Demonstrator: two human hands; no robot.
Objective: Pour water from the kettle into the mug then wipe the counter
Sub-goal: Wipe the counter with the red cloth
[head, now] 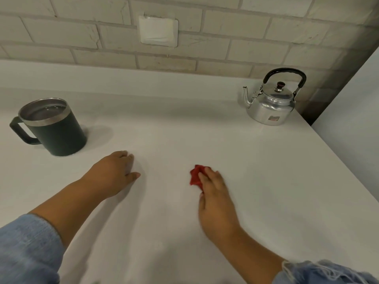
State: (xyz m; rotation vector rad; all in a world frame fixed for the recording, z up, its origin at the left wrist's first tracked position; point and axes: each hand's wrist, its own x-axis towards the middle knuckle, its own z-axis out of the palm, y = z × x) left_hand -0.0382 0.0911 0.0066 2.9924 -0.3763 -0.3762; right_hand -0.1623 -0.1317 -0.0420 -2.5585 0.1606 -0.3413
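A dark mug (pixel 55 128) with a steel rim stands at the left of the white counter (pixel 184 136), with water in it and its handle pointing left. A shiny metal kettle (pixel 270 101) with a black handle sits upright at the back right, spout to the left. My right hand (pixel 217 199) presses a small crumpled red cloth (pixel 196 177) onto the counter in the middle. My left hand (pixel 117 173) rests palm down on the counter to the right of the mug, holding nothing.
A tiled wall (pixel 225 48) runs along the back with a white plate (pixel 158 30) on it. The counter's right edge (pixel 338 160) slants down toward the near right, just past the kettle.
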